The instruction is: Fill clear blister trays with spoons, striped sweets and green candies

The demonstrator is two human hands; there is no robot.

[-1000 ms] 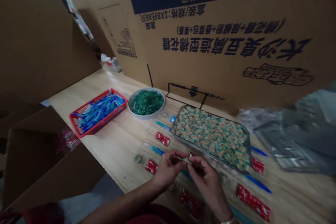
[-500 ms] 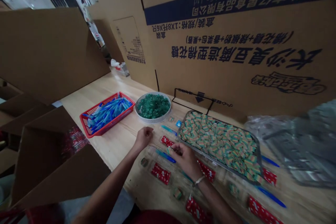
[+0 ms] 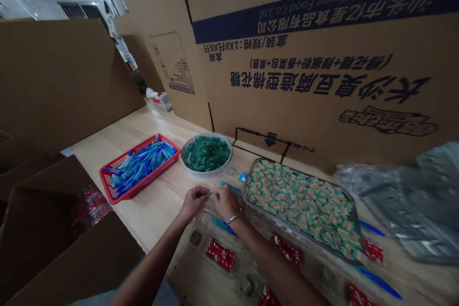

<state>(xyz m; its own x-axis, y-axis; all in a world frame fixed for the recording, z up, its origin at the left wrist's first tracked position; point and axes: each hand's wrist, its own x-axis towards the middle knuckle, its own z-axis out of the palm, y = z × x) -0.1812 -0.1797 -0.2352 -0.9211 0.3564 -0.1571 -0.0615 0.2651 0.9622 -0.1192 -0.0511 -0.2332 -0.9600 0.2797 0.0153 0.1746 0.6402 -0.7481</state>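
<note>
My left hand (image 3: 195, 199) and my right hand (image 3: 225, 201) meet over the table, fingertips pinched and almost touching. Something small and pale greenish seems to be between them, too little to make out. Below and around them lie clear plastic trays. One compartment holds a red white-dotted packet (image 3: 220, 254), another a small striped piece (image 3: 195, 237). A blue pen-shaped item (image 3: 224, 225) is partly covered by my right wrist. Just right of my hands is a metal tray (image 3: 359, 229) heaped with striped pink-and-green pieces.
A red basket (image 3: 150, 180) of blue pen-shaped items and a white round sieve (image 3: 206, 174) of green wrapped pieces stand beyond my hands. A big printed carton (image 3: 308, 105) walls the back. Stacked clear trays (image 3: 419, 220) lie right. An open carton (image 3: 86, 253) is at left.
My right hand has moved left from over the trays to my left hand, and their fingertips have come together. The view has shifted slightly.
</note>
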